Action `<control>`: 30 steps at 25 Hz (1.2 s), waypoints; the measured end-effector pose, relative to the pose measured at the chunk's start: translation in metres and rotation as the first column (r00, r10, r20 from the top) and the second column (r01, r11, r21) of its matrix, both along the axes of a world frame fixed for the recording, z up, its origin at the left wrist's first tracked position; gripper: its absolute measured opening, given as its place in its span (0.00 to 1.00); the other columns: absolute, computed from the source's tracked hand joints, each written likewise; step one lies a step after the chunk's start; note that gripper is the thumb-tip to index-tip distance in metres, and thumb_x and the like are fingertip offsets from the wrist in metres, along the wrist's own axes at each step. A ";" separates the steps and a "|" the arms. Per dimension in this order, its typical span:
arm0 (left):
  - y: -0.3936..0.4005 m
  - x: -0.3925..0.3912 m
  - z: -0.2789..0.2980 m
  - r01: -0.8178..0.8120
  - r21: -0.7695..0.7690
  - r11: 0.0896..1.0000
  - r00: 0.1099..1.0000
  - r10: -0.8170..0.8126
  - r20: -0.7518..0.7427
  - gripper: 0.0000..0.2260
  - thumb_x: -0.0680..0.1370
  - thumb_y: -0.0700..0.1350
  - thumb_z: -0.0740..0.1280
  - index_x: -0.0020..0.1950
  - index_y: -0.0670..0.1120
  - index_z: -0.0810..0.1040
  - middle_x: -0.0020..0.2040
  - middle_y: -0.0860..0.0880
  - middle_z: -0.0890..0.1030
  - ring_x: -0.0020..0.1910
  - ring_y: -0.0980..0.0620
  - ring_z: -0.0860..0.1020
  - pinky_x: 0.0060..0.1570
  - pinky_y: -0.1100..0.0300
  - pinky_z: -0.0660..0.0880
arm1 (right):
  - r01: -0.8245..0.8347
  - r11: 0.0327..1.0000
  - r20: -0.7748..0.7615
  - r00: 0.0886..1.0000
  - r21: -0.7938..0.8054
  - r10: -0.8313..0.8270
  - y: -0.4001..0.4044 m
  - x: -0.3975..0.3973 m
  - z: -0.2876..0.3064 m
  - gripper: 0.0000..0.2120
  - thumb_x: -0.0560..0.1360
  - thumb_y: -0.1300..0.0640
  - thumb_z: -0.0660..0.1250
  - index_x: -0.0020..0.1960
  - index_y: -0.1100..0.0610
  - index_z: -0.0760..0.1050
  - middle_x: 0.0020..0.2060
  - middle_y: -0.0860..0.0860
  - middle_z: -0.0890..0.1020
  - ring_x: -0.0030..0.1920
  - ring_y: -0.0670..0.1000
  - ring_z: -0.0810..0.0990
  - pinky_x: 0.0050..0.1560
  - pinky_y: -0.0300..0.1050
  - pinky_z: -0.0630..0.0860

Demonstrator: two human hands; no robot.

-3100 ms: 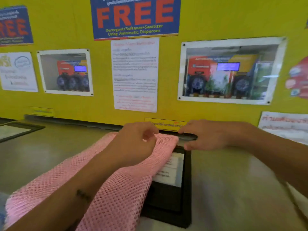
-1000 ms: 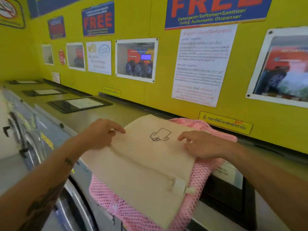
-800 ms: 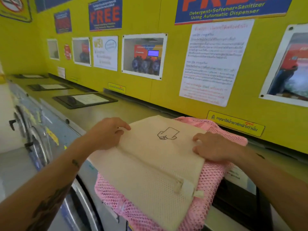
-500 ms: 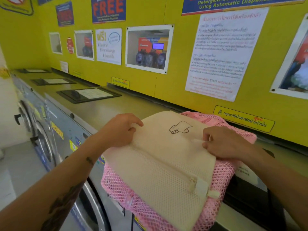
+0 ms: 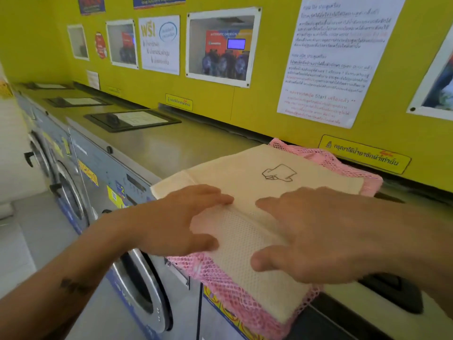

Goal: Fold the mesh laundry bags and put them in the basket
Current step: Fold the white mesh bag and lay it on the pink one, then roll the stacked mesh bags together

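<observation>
1. A cream mesh bag is laid flat on a pink mesh bag, on the washing machine top; the near edges overhang the front.
2. The left hand and right hand are spread flat on the cream bag; nothing is gripped.
3. The step in hand is judged to be smoothing before a fold.
4. Next, an edge is to be pinched and folded over. No basket is visible.
</observation>
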State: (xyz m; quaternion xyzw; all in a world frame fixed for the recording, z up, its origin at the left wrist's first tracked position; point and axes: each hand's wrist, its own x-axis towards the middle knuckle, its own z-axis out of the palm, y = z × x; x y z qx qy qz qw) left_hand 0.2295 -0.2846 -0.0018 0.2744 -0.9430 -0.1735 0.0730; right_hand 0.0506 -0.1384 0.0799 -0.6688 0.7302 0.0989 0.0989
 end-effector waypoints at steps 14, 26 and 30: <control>0.014 -0.017 -0.102 -0.207 -0.525 0.825 0.948 0.036 -0.317 0.44 0.69 0.66 0.66 0.78 0.50 0.51 0.78 0.36 0.55 0.77 0.36 0.54 0.70 0.34 0.58 | -0.091 0.987 -0.454 0.891 -0.130 0.022 0.012 0.030 -0.087 0.48 0.76 0.49 0.65 0.77 0.60 0.31 0.74 0.69 0.51 0.72 0.73 0.57 0.59 0.65 0.70; 0.046 0.024 0.047 0.094 -0.465 0.880 0.982 -0.160 -0.104 0.14 0.67 0.49 0.69 0.52 0.59 0.77 0.44 0.60 0.76 0.39 0.60 0.76 0.38 0.57 0.74 | -0.103 0.981 0.037 0.993 -0.166 0.110 0.056 -0.010 -0.003 0.25 0.77 0.49 0.64 0.69 0.32 0.59 0.55 0.37 0.67 0.53 0.39 0.71 0.55 0.43 0.72; 0.032 0.007 0.117 0.094 -0.340 0.936 0.971 -0.162 -0.178 0.09 0.73 0.52 0.72 0.51 0.58 0.78 0.42 0.58 0.83 0.41 0.59 0.80 0.41 0.55 0.76 | 0.039 0.862 0.276 0.954 -0.505 0.119 0.051 -0.047 0.037 0.24 0.73 0.50 0.72 0.60 0.27 0.69 0.57 0.28 0.77 0.57 0.34 0.76 0.60 0.45 0.75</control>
